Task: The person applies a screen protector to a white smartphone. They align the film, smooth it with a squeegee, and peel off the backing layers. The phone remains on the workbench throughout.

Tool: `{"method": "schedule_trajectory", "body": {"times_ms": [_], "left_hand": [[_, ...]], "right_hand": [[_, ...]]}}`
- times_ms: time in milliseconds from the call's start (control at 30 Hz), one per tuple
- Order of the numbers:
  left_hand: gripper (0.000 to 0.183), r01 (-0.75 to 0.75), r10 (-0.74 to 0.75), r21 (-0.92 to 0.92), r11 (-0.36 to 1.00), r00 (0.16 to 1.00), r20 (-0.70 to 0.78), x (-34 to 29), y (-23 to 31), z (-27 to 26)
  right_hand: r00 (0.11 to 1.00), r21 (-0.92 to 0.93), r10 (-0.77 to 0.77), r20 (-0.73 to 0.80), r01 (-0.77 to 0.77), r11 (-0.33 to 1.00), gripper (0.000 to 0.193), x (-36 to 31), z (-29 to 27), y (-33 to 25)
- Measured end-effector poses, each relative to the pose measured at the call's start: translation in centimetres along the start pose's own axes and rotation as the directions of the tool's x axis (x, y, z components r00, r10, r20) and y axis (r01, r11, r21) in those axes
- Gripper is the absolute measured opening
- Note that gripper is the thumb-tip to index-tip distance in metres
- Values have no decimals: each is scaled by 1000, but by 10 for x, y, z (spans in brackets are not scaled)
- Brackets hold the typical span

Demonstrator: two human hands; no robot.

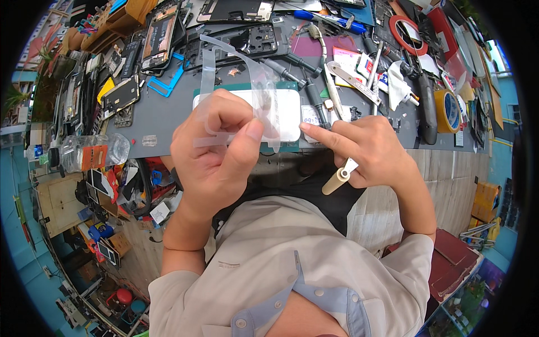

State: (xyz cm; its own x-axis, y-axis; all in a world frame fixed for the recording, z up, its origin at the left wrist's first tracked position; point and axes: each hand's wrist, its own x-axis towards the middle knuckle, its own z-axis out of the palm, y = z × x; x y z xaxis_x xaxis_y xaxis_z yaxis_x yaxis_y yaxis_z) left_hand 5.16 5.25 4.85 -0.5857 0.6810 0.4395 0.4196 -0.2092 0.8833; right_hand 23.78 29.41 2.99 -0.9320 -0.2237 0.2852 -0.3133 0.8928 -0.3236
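My left hand is closed, its thumb and fingers pinching a clear plastic film with cut-out edges, raised above the bench. Below the film lies a white, round-cornered, phone-shaped panel on a green mat; my left hand and the film hide much of it. At the panel's right end, the index finger of my right hand is stretched out; I cannot tell whether it touches. The other fingers of that hand are curled around a small tool with a beige handle and a metal part.
Phone frames and other parts crowd the bench's back and left. Screwdrivers, tweezers, a red tape ring and a yellow tape roll lie right. A clear bottle lies at the left edge.
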Motion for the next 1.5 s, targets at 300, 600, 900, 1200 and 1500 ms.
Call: {"method": "schedule_trajectory", "body": {"times_ms": [300, 600, 900, 1200, 1500], "left_hand": [[9, 4, -4, 25, 1000, 1000, 4, 1, 1, -1], [9, 30, -30, 9, 1000, 1000, 4, 1, 3, -2], [8, 24, -24, -6, 1000, 1000, 8, 1, 3, -2], [7, 18, -18, -1, 1000, 1000, 8, 1, 1, -2], [7, 9, -10, 31, 999, 1000, 14, 1, 3, -3]], "right_hand": [[1000, -12, 10, 9, -10, 1000, 102, 2, 2, 0], [998, -1, 59, 8, -59, 998, 102, 5, 4, 3], [994, -19, 113, 1, -113, 993, 108, 12, 4, 7], [992, -34, 120, 51, -118, 992, 99, 17, -4, 6], [991, -41, 115, 67, -112, 993, 107, 12, -5, -1]]}}
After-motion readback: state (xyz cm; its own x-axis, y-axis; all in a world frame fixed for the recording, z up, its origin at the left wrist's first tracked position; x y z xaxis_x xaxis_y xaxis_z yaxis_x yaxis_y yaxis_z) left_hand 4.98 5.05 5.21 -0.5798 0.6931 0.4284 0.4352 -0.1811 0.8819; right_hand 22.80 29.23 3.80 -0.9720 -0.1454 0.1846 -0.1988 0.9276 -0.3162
